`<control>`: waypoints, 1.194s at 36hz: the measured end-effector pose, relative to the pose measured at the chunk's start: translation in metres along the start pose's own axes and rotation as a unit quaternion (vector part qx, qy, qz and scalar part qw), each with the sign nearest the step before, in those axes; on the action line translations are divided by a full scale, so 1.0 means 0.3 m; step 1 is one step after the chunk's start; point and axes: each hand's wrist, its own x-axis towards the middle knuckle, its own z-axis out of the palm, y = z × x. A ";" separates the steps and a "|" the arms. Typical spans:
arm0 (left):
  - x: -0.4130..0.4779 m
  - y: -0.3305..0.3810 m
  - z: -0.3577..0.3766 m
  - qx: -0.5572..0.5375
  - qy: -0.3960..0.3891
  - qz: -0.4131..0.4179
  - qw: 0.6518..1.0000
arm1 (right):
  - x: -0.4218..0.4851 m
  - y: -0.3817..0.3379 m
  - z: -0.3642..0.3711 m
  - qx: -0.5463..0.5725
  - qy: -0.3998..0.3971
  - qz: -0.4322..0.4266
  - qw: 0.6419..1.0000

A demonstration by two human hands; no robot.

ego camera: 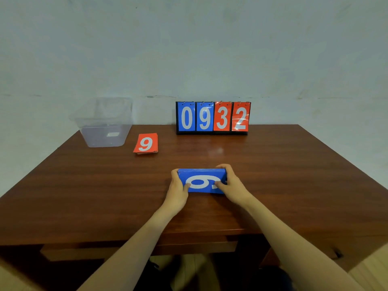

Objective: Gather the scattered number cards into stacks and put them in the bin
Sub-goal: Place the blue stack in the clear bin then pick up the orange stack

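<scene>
Squaring up the blue stack is, we reckon, the step in hand: our left hand grips its left short end, thumb on the top card, and our right hand grips the right end the same way, fingers curled round the far edge. It sits on the wooden table near the front edge, the top card a white 9 lying sideways to us. A red stack, also topped w/ a 9, lies further back to the left, just beside the clear bin at the far left corner (we can't tell what the pale patch on its floor is). At the back stands a flip scoreboard reading 0932, well apart from both stacks. Risks from here: the cards look glossy, so if we lift w/ a loose end-grip the middle ones could slide out and fan across the table; squeezing the ends too hard could bow the stack and pop cards loose. The bin is a long reach away, and a tilt en route would probably spill the top cards. Dropping from too high may scatter them inside the bin, or nudge the light bin back.
</scene>
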 end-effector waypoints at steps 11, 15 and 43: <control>-0.043 0.025 -0.041 0.079 -0.003 0.027 0.997 | -0.032 -0.026 -0.004 -0.171 0.046 -0.017 0.984; -0.048 0.048 -0.082 0.102 -0.006 0.086 0.991 | -0.023 -0.104 -0.039 -0.238 -0.007 -0.052 0.970; 0.738 0.268 -0.524 0.000 0.064 0.013 0.998 | 0.905 -0.617 0.043 -0.238 -0.135 -0.123 0.954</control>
